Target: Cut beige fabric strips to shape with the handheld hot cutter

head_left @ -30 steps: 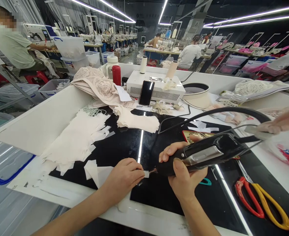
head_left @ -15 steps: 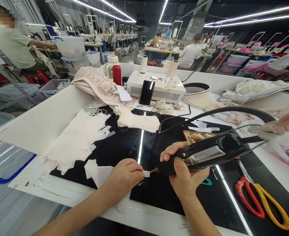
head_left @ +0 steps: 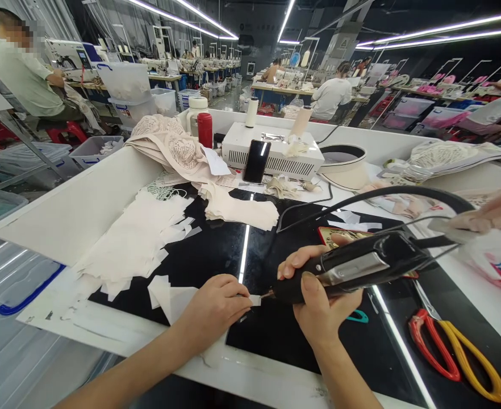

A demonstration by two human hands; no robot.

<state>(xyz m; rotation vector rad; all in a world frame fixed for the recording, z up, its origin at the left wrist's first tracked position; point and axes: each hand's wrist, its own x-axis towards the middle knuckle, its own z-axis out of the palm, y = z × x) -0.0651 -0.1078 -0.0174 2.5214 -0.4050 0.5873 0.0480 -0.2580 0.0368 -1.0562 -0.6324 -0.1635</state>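
My right hand is wrapped round a black corded hand tool with a metal plate on its side and a thin metal tip. That tip points left and meets the end of a small white fabric strip. My left hand pinches this strip just above the black glass board. Partly under my left forearm lies a pale fabric piece. Whether it joins the strip I cannot tell. Further left is a stack of cream fabric pieces; a smaller fabric stack lies beyond my hands.
Red-and-yellow-handled scissors lie right of my right hand. A thick black cable arcs towards another person's hand at the right edge. Behind stand a white vented box, a phone and a red bottle.
The view has shifted very slightly. Both hands keep the same hold and place. At far left, the seated person's arm has drawn back towards the body.
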